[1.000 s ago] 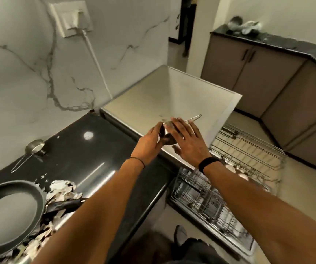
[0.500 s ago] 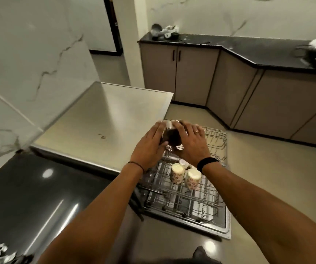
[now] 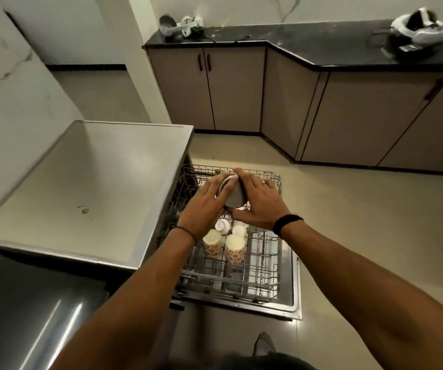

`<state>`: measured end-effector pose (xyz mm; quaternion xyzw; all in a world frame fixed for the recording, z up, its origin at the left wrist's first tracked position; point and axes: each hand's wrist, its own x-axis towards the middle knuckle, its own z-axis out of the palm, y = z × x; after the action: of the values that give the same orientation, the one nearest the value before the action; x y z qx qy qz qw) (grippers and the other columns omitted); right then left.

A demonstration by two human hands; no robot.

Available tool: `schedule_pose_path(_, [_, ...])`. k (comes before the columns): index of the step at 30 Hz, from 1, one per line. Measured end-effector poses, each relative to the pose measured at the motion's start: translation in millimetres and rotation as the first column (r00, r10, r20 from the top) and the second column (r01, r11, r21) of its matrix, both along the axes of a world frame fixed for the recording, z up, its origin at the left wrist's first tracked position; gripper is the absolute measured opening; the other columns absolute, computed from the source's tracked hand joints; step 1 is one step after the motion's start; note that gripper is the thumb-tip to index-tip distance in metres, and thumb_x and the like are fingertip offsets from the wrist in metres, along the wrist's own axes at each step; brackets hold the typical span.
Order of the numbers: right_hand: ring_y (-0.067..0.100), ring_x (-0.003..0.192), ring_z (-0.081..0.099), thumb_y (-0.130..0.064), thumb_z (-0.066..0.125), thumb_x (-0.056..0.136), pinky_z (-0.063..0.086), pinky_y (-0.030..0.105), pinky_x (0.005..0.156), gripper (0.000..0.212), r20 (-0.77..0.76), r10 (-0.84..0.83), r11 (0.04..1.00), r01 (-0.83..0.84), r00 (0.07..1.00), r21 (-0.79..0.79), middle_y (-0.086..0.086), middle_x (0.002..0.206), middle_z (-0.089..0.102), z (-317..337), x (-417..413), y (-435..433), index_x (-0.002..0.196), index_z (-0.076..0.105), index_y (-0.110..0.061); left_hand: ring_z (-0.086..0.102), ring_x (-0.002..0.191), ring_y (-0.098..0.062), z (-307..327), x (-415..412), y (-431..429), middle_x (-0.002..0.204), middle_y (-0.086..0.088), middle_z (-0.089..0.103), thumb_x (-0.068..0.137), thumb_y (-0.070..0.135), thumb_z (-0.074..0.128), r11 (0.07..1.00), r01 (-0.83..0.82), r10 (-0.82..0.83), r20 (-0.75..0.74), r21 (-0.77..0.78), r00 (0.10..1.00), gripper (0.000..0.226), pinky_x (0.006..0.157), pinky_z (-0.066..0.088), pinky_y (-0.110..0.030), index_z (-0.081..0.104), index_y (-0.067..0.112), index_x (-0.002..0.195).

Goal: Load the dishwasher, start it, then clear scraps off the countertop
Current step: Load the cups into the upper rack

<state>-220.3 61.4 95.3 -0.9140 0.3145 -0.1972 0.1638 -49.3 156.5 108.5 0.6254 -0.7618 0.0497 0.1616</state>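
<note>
While the left hand (image 3: pixel 201 208) and right hand (image 3: pixel 260 206) grip a steel bowl (image 3: pixel 233 197) between them, it hangs above the pulled-out dishwasher rack (image 3: pixel 267 265), where two patterned cups (image 3: pixel 235 249) stand upside down.

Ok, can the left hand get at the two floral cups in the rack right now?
Probably, path-wise: the floral cups stand uncovered in the rack, close to the left hand. But it and the right hand hold a steel vessel, so it must let go first.
</note>
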Motion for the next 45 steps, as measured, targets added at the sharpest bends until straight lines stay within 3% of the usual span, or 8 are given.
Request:
schedule_pose_path(5, [0.023,0.131,0.051,-0.066,0.055,0.088,0.028,0.043,0.113,0.093,0.024,-0.072,0.997,0.072,0.997,0.004,0.003,0.148,0.049,-19.7,-14.3,-15.9,0.158,0.016,-0.019,0.038,0.141,-0.039,-12.5,-17.3,-23.5,0.153,-0.022,0.035,0.087,0.01,0.072,0.992,-0.097,0.106,-0.121,0.078,0.987,0.083,0.112,0.044,-0.048,0.027,0.006,0.157])
schedule_pose_path(12, [0.03,0.153,0.017,-0.051,0.043,0.103,0.028,0.049,0.118,0.068,0.049,-0.227,0.97,0.222,0.973,0.101,0.008,0.164,0.024,-55.3,-7.5,-17.8,0.159,0.015,-0.027,0.036,0.142,-0.037,-41.0,-15.7,-67.8,0.155,-0.018,0.031,0.091,0.01,0.069,0.977,-0.107,0.156,-0.274,0.185,0.949,0.082,0.113,0.044,-0.048,0.025,0.009,0.159])
schedule_pose_path(16, [0.036,0.119,0.06,-0.03,0.05,0.104,0.056,0.046,0.094,0.06,0.062,-0.243,0.951,0.225,0.968,0.211,0.015,0.163,0.02,-77.3,5.6,-28.7,0.156,0.021,-0.034,0.042,0.138,-0.032,-71.5,-4.1,-89.4,0.156,-0.012,0.033,0.092,0.016,0.07,0.959,-0.076,0.173,-0.352,0.273,0.92,0.081,0.107,0.049,-0.048,0.024,0.014,0.159])
schedule_pose_path(20, [0.031,0.115,0.061,-0.023,0.051,0.103,0.059,0.041,0.088,0.061,0.028,-0.292,0.918,0.272,0.956,0.289,0.013,0.163,0.018,-105.4,26.7,-49.0,0.155,0.023,-0.038,0.058,0.12,-0.025,-88.6,12.9,-116.5,0.145,-0.003,0.046,0.086,0.018,0.078,0.947,-0.053,0.216,-0.503,0.318,0.837,0.071,0.097,0.054,-0.039,0.041,0.015,0.146])
schedule_pose_path(24, [0.03,0.109,0.063,-0.027,0.047,0.105,0.06,0.041,0.083,0.054,-0.005,-0.341,0.88,0.321,0.94,0.351,0.01,0.161,0.021,-131.4,50.0,-71.2,0.154,0.027,-0.033,0.057,0.11,-0.017,-117.0,39.8,-147.9,0.132,0.0,0.048,0.079,0.014,0.081,0.923,-0.034,0.264,-0.569,0.382,0.779,0.059,0.095,0.057,-0.04,0.052,0.016,0.13])
schedule_pose_path(29, [0.031,0.121,0.057,-0.034,0.045,0.105,0.053,0.048,0.097,0.047,-0.065,-0.415,0.818,0.404,0.907,0.41,0.007,0.16,0.029,-166.8,73.9,-108.5,0.15,0.034,-0.027,0.055,0.109,-0.013,-157.2,58.0,-184.1,0.131,0.002,0.047,0.079,0.006,0.076,0.897,-0.004,0.303,-0.608,0.441,0.734,0.055,0.096,0.056,-0.036,0.056,0.017,0.129])
schedule_pose_path(35, [0.019,0.146,0.034,-0.041,0.042,0.105,0.016,0.047,0.122,0.047,-0.2,-0.463,0.765,0.503,0.864,0.403,0.005,0.157,0.04,-227.2,85.1,-155.1,0.149,0.035,-0.027,0.054,0.127,-0.023,-223.1,68.3,-228.2,0.151,0.0,0.041,0.081,0.016,0.074,0.836,0.023,0.351,-0.567,0.548,0.746,0.066,0.106,0.05,-0.041,0.05,0.024,0.142])
schedule_pose_path(45, [0.026,0.145,0.034,-0.034,0.04,0.107,0.021,0.049,0.119,0.049,-0.308,-0.349,0.733,0.462,0.885,0.498,0.009,0.163,0.025,-313.2,98.2,-205.9,0.154,0.029,-0.027,0.038,0.145,-0.03,-322.2,74.6,-266.3,0.165,-0.004,0.025,0.086,0.017,0.071,0.717,-0.017,0.456,-0.451,0.696,0.768,0.079,0.118,0.036,-0.045,0.036,0.025,0.156])
